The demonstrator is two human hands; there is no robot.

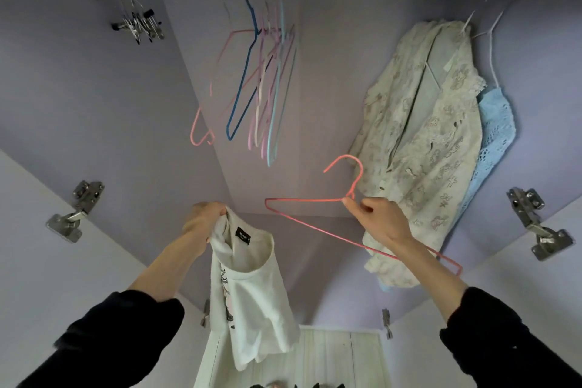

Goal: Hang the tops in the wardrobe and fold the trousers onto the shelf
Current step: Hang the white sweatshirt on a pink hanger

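Note:
My left hand grips a white top by its collar; the top hangs down, a black label showing inside the neck. My right hand pinches a red wire hanger just below its hook, holding it level in front of the open wardrobe. The hanger is outside the top, a little to its right.
Several empty coloured hangers dangle from the rail at the centre. A cream lace top and a light blue top hang at the right. Clip hangers sit upper left. Metal door hinges flank the opening.

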